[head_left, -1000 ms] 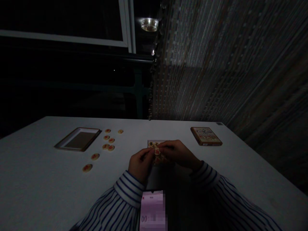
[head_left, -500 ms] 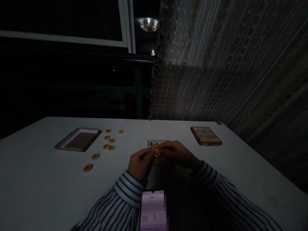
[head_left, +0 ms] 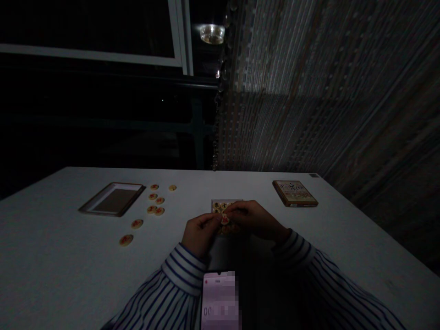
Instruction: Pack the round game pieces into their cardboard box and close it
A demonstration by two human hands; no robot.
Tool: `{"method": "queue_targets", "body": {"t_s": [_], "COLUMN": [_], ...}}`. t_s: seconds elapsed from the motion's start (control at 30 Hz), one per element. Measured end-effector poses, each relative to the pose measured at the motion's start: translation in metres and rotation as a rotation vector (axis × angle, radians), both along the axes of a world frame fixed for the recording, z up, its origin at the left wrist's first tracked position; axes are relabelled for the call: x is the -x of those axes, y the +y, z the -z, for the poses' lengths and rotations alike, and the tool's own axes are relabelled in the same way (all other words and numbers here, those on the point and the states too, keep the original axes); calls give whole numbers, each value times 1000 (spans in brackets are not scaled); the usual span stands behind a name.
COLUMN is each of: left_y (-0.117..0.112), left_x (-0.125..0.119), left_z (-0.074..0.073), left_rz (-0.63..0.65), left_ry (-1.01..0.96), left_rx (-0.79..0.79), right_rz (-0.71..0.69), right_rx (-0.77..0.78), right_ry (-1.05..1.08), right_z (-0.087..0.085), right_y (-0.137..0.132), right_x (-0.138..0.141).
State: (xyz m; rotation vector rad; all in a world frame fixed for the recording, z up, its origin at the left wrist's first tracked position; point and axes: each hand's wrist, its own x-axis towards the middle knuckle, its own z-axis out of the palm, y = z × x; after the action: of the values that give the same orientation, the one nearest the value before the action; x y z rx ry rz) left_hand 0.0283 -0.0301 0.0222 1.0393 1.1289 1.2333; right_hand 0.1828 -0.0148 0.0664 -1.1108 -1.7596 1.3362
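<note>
A round xiangqi piece (head_left: 224,220) with a red character is between my two hands, tilted so its face shows. My left hand (head_left: 202,232) pinches its left side with thumb and fingers. From the other side, the fingertips of my right hand (head_left: 252,219) close on its upper right edge. Directly beneath lies a small shallow box (head_left: 212,202) with xiangqi pieces (head_left: 224,206) set in rows; black characters show in the back row. My hands and their shadow hide much of the box's front and right.
Several loose red-marked xiangqi pieces (head_left: 136,224) lie on the white table (head_left: 68,270) to the left. Beyond them is an open box lid or tray (head_left: 84,211). A printed box (head_left: 296,193) rests at right. A lit phone (head_left: 220,302) lies near me. A bead curtain (head_left: 275,114) hangs behind.
Almost nothing differs. Both hands keep the same piece over the box, with only a tiny shift of the fingers and a slight shift of the view.
</note>
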Motion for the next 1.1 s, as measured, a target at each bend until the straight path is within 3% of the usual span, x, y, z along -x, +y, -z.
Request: {"method": "queue_targets", "body": {"t_s": [0.43,0.7,1.1], "left_y": [-1,-1,-4], "left_x": [1,-2,-3], "left_z": [-4,-3,-9], "left_rz": [-56,-102,-70], "left_ry": [6,-99,-140], "left_rx": [8,48,71], "right_rz": [24,33,44], "right_rx": [-92,-82,-45], "right_ry": [-37,-37,-9], "right_z": [3,3,4], "right_y": [4,3,2], "right_x": [-2,-1,1]}}
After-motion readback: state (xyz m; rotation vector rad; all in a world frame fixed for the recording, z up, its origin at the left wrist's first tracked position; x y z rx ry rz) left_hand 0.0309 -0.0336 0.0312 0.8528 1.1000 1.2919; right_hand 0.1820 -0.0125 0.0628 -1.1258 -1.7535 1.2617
